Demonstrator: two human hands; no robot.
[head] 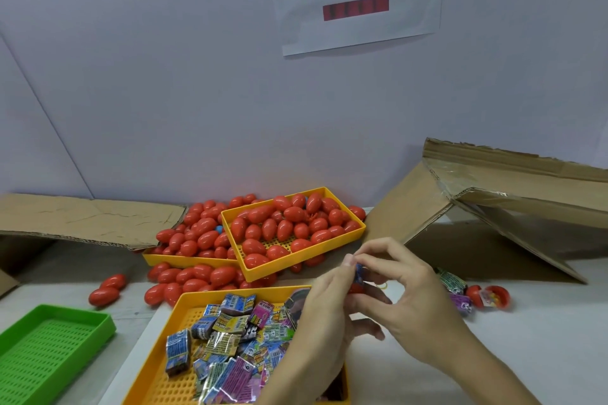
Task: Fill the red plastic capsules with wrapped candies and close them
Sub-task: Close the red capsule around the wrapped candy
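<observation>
glossy red capsules [289, 227] fill a perforated yellow tray [358, 229] at far centre. near yellow tray [184, 381]: wrapped candies [227, 339] printed in blue, pink, yellow and green. near left: green grid-patterned tray [49, 348]. brown cardboard [493, 207] at right. white paper sign [358, 0], black characters, red bar.

capsule [357, 288] mostly hidden by fingers, green tray [49, 348] cropped
</observation>
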